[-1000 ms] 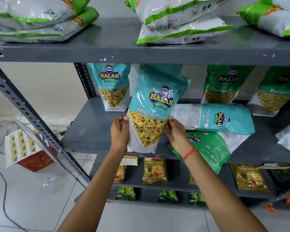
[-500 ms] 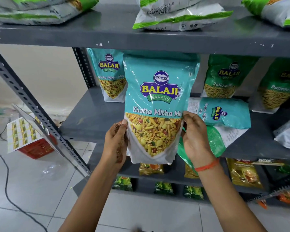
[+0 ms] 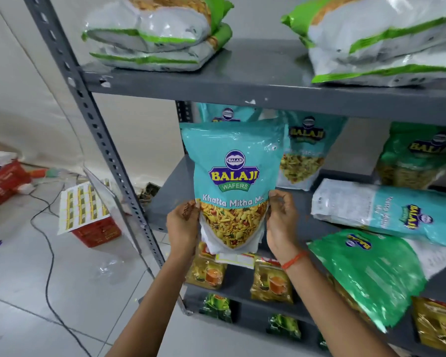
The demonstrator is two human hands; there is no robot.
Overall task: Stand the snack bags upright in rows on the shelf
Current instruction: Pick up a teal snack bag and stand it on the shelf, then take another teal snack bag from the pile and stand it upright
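I see teal snack bag (image 3: 233,181) upright, long axis vertical, at front left edge of middle shelf (image 3: 165,199). Left hand (image 3: 183,228) and right hand (image 3: 281,222) pinch its lower sides, fingers closed on it. Standing teal bags (image 3: 304,150) just behind; slot judged straight back.

Held bag (image 3: 233,181) before two upright bags (image 3: 303,150)

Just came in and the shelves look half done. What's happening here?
A person is stocking snack bags. The left hand and right hand hold a teal bag upright by its lower edges at the front of the middle shelf. Another teal bag and a green bag lie flat beside it.
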